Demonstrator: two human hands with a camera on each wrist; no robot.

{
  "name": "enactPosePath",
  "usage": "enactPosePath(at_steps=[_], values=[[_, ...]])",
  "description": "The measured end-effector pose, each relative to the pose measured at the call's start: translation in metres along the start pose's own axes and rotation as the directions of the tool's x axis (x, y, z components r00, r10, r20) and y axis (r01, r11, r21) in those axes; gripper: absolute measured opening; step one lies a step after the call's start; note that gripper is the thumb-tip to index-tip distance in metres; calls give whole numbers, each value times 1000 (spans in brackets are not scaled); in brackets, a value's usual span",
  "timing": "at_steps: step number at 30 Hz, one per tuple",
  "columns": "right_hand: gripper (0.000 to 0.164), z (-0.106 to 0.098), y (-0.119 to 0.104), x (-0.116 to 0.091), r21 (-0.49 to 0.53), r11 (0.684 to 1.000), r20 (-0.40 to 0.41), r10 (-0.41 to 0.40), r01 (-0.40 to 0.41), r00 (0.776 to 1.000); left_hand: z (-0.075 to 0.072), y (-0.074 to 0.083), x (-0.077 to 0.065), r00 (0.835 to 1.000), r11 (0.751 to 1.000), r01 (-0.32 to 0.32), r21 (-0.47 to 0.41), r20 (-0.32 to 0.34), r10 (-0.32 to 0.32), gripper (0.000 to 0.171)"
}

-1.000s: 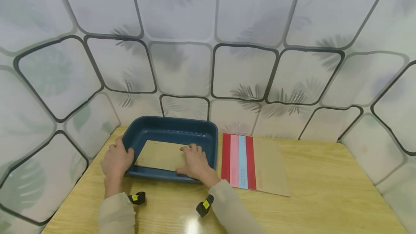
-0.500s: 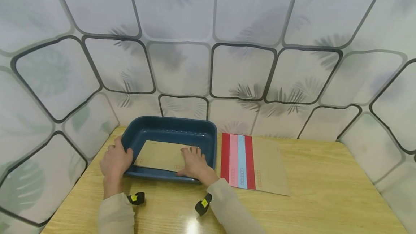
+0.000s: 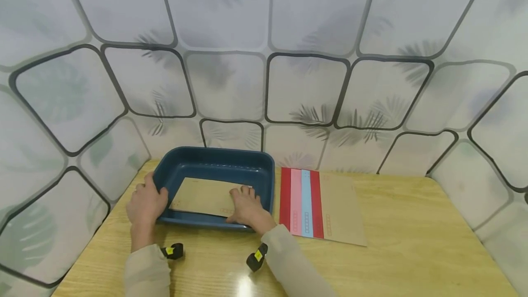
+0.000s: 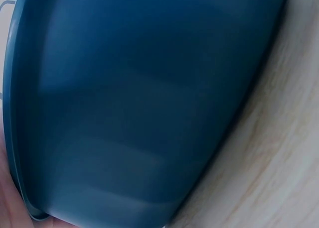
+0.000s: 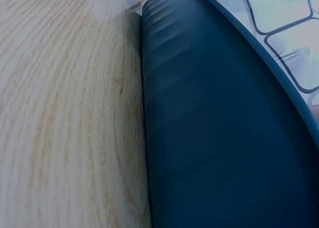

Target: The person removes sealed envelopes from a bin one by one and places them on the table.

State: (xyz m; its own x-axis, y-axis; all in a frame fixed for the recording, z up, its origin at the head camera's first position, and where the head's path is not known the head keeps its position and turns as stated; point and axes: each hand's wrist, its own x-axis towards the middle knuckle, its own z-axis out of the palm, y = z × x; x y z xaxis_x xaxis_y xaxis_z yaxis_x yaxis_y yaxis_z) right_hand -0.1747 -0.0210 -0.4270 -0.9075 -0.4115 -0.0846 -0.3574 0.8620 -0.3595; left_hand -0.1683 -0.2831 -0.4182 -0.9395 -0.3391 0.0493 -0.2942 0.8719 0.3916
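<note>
Right hand (image 3: 247, 206) covers the right end of a brown envelope (image 3: 202, 196) as the left hand (image 3: 147, 199) grips the left rim of a blue tray (image 3: 222, 158). Behind stands a panelled wall (image 3: 231, 81) with a leaf print. Below it a pale wood table (image 3: 412, 223) carries everything. On it the tray sits left of centre, its long side running left to right, its outer walls meeting the wood in both wrist views. Just beside the tray, to the right, five overlapping envelopes form a fan (image 3: 319, 205) in red, pink, blue, red and brown, long sides pointing away from the person.

Inside the tray, the single envelope lies leftward from the right hand, its long axis nearly matching the tray's, right end angled slightly toward the person. The right hand is the nearer, thumb by the front edge and fingers spread over the end; whether they pinch or merely rest cannot be told. The left hand's thumb shows inside the rim, close to the envelope's left end but apart from it.
</note>
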Motion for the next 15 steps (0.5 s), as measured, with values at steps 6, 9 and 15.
enactPosePath(at_steps=[6, 9, 15], values=[[75, 0, 0, 1, -36, 999, -8, -8, 8, 1000, -2, 1, 0, 1000, 1000, 1, -4, 7, -1, 63], [72, 0, 0, 1, -60, 998, -4, -4, 4, 1000, -1, 1, 0, 1000, 1000, 2, -5, 8, -2, 63], [71, 1, 0, 1, -96, 995, -11, 0, -1, 1000, -1, 0, 0, 1000, 1000, 4, -3, 12, -4, 63]])
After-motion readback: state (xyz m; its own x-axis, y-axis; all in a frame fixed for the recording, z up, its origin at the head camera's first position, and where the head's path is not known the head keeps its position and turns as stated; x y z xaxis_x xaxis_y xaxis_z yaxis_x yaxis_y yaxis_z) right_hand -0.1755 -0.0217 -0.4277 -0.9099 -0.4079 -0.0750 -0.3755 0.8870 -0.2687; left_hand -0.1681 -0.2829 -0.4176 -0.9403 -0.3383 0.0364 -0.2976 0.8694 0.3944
